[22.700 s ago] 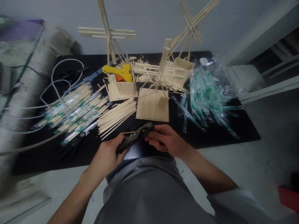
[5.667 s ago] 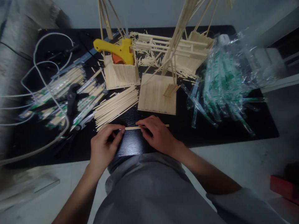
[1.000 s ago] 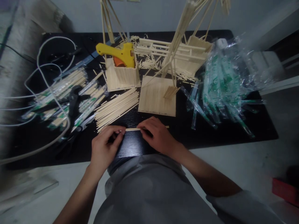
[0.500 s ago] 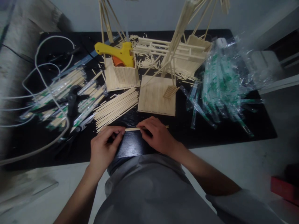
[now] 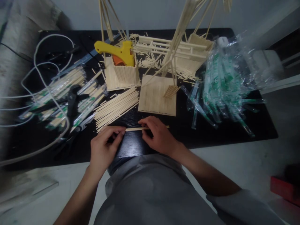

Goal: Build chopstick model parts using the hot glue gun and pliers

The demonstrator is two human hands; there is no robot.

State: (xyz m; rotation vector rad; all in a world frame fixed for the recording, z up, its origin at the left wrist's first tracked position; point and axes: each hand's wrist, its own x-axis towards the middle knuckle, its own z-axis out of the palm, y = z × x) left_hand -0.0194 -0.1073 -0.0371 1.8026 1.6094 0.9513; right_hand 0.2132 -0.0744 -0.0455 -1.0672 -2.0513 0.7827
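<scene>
A few thin wooden sticks (image 5: 134, 128) lie side by side as a short narrow row, stretched crosswise between my hands near the table's front edge. My left hand (image 5: 104, 142) pinches their left end between thumb and fingers. Around their right part is my right hand (image 5: 158, 134), its index finger raised and apart from the thumb. The sticks pass beneath its fingers, with their right tips showing beyond it. Just behind lie a loose pile of sticks (image 5: 117, 107) and a flat square panel of joined sticks (image 5: 154, 97), which carries a small bundle of short sticks (image 5: 171, 91).
A yellow glue gun (image 5: 114, 51) rests in a stick-built box (image 5: 126, 75). Tall stick frames (image 5: 178, 34) rise at the back. At left are packaged sticks (image 5: 67, 84), black-handled pliers (image 5: 73, 103), scissors (image 5: 81, 126) and white cables (image 5: 50, 90). Plastic wrappers (image 5: 222, 84) cover the right.
My right hand has loosened on the sticks: its index finger has lifted and the thumb has shifted slightly right. The left hand keeps its pinch in the same place.
</scene>
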